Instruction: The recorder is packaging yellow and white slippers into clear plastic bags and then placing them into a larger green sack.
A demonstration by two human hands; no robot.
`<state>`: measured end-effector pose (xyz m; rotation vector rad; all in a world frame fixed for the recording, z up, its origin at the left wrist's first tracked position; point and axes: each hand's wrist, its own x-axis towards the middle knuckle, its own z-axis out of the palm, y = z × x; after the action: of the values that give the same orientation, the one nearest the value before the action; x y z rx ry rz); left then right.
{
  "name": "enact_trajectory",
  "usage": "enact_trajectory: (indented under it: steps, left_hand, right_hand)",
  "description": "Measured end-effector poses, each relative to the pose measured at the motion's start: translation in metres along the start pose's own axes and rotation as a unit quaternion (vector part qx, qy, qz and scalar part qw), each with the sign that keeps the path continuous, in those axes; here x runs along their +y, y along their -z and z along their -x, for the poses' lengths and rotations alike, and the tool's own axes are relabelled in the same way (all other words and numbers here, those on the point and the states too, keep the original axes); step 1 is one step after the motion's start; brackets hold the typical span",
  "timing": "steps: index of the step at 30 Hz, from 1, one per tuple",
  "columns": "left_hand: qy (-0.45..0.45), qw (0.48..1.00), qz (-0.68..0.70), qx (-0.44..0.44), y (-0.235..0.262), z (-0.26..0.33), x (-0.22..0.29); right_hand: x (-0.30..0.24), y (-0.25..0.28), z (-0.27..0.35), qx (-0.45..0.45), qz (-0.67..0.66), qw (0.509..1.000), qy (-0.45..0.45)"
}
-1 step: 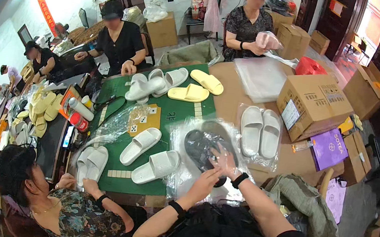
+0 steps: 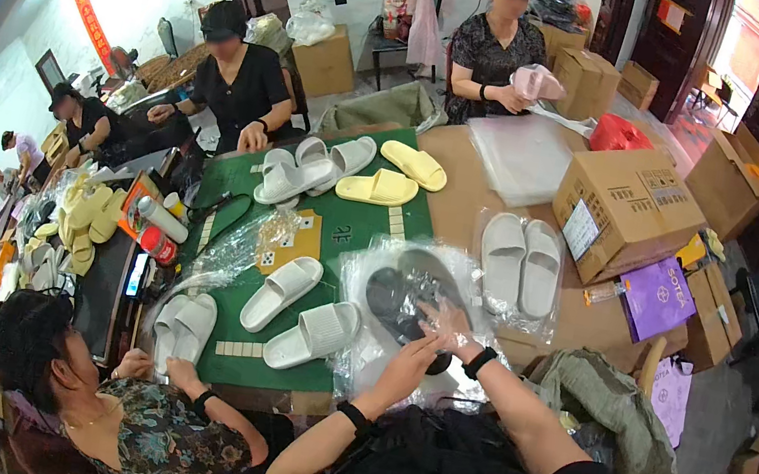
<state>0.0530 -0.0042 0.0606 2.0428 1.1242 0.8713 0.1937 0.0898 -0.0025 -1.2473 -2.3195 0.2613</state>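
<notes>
Below me lies a clear plastic bag (image 2: pixel 356 299) with a pair of black slippers (image 2: pixel 393 302) inside, spread over a stack of similar bags. My right hand (image 2: pixel 450 331) rests on the bag over the slippers, its fingers apart. Close against it, my left hand (image 2: pixel 406 372) has its fingers bent at the near end of the bag, seemingly pinching the plastic. The near ends of the slippers are partly hidden by my hands. Just right of the bag sits a bagged pair of white slippers (image 2: pixel 503 259). On its left, single white slippers (image 2: pixel 314 334) lie on the green mat.
A cardboard box (image 2: pixel 630 212) stands at the right, past flat clear bags (image 2: pixel 519 155). Yellow slippers (image 2: pixel 376 186) lie on the green mat (image 2: pixel 220 363). A co-worker at left handles white slippers (image 2: pixel 184 326); another across holds a pink slipper (image 2: pixel 538 84). A grey-green sack (image 2: pixel 605 399) hangs nearby.
My right hand has shifted slightly over the bag, and the black slippers' outline has moved a little. Across the table, the co-worker's pink slipper has turned. A white slipper at the far side has shifted.
</notes>
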Motion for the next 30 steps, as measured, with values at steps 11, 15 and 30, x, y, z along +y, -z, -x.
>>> enact_trajectory:
  steps: [11,15,30]
  left_hand:
    - [-0.248,0.961,-0.088,0.088,0.194,-0.018,0.219]
    - [-0.343,0.884,-0.25,0.197,0.231,0.029,0.3]
    - [-0.441,0.807,-0.145,0.364,0.22,0.011,0.337]
  right_hand:
    - [-0.02,-0.011,0.094,-0.027,-0.196,0.951,-0.237]
    - [-0.023,-0.002,0.079,-0.023,-0.128,0.984,-0.124]
    - [-0.013,-0.008,0.071,0.009,-0.145,0.988,-0.06]
